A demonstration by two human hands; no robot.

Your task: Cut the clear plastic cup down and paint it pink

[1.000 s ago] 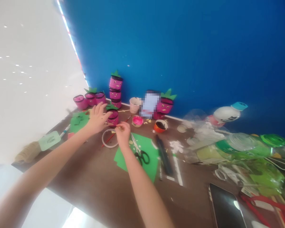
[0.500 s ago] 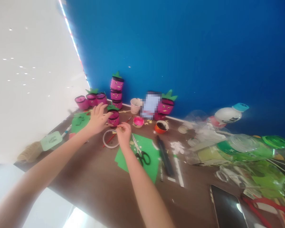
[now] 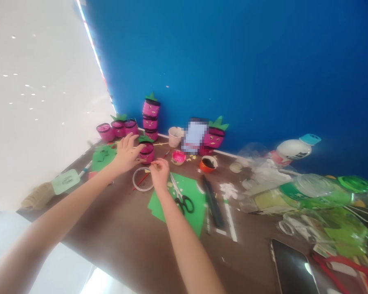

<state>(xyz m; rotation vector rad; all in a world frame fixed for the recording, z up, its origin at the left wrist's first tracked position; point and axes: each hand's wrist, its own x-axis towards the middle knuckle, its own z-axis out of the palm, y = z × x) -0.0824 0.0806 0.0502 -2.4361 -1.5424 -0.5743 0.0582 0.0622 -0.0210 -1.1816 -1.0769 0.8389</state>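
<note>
A small pink cup (image 3: 146, 153) with a black rim and a painted face stands on the brown table. My left hand (image 3: 128, 152) is at its left side, fingers spread, with the thumb over the cup's edge; whether it presses on the cup I cannot tell. Just right of and below the cup, my right hand (image 3: 160, 170) has its fingertips pinched together; anything between them is too small to name. A roll of clear tape (image 3: 135, 183) lies beside my right wrist, a red paintbrush (image 3: 140, 183) across it. Scissors (image 3: 184, 203) rest on green paper (image 3: 194, 220) next to my right forearm.
Finished-looking pink cups (image 3: 150, 122) are stacked by the blue wall. Further back are a white cup (image 3: 174, 138), a pink paint pot (image 3: 178, 157) and an orange cup (image 3: 207, 164). Plastic bottles (image 3: 309, 185) and a phone (image 3: 291, 265) lie right. A brush (image 3: 39, 196) lies left.
</note>
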